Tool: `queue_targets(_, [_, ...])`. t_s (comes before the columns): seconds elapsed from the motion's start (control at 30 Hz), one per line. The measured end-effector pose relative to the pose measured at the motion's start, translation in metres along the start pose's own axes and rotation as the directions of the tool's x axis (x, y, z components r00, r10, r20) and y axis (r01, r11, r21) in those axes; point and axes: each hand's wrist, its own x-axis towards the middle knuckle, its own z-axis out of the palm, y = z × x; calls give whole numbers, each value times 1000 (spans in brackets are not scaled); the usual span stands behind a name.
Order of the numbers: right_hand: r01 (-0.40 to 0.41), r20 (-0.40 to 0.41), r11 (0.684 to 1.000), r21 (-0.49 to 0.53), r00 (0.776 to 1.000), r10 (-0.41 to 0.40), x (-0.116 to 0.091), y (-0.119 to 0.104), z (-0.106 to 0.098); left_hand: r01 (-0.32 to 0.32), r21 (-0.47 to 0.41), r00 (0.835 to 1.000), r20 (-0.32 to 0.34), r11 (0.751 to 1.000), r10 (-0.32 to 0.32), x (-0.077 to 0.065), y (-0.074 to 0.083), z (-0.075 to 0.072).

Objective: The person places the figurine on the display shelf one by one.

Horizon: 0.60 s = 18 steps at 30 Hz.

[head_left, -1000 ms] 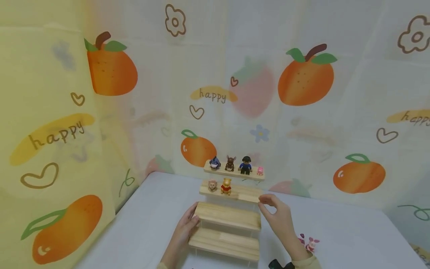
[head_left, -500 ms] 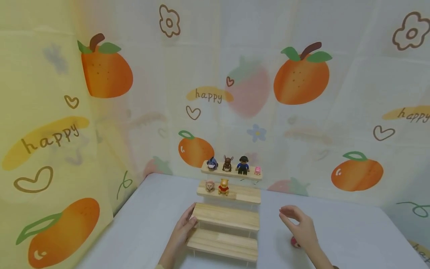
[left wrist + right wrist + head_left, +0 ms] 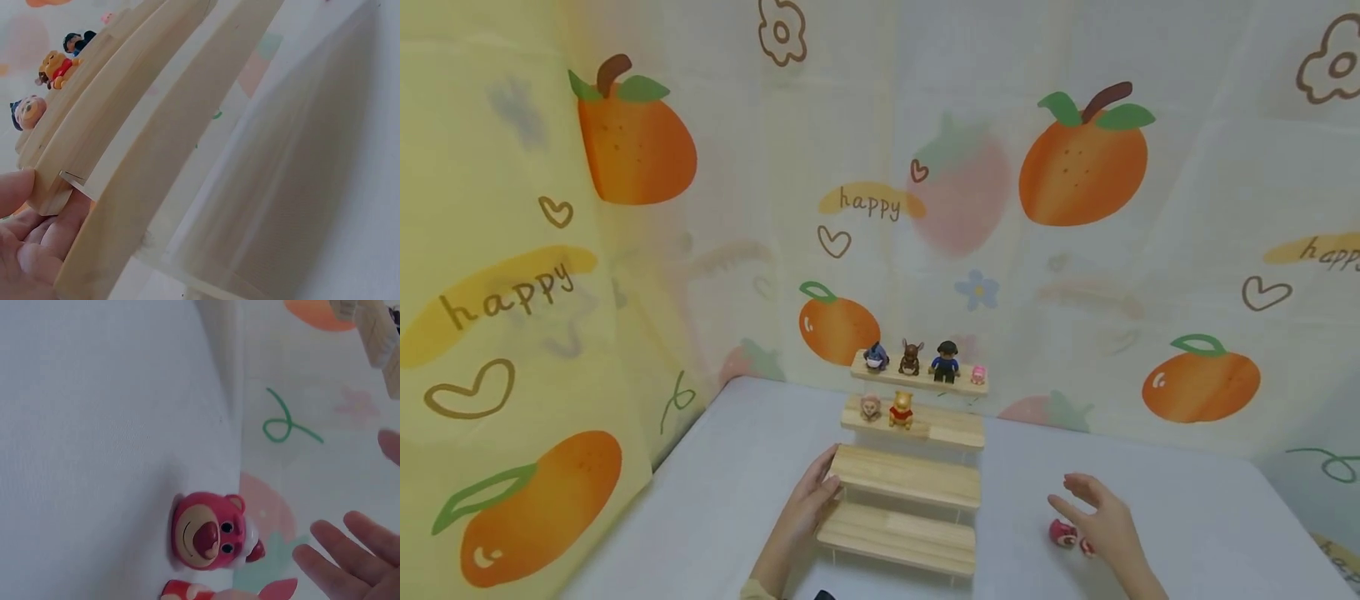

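Note:
A wooden tiered shelf (image 3: 906, 477) stands on the white table. My left hand (image 3: 801, 508) grips the left end of its second tier from the bottom, thumb above and fingers beneath in the left wrist view. To the right, my right hand (image 3: 1108, 523) hovers with fingers apart and nothing between them. Just under its fingers in the head view sits a pink bear figurine (image 3: 1062, 533), whose smiling face (image 3: 209, 531) shows in the right wrist view. Beside the bear is a second red-and-pink figurine (image 3: 1087, 547), partly hidden by the hand.
Along the top tier stand a blue donkey (image 3: 876, 357), a brown kangaroo (image 3: 910, 358), a figure in blue and black (image 3: 945, 363) and a small pink figure (image 3: 977, 375). One tier lower are a round-faced pinkish figure (image 3: 870, 407) and a yellow bear (image 3: 901, 410).
My right hand has left the shelf's right side and moved right and down to the figurines, its fingers spreading. The left hand keeps its grip on the shelf.

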Motion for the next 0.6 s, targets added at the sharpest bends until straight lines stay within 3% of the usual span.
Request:
queue_targets(0.17, [-26,89,999,-48,996,30,0,5,-2,-18,-33,1000,-13,999,17,1,0,0])
queue_targets(0.43, [100,185,973,-208,981,-61,2,9,-5,-25,-31,999,-30,999,24,4,1,3])
queue_targets(0.6, [109,203,965,-237,977,-60,0,15,-3,6,-49,999,-34,999,-7,1,0,1])
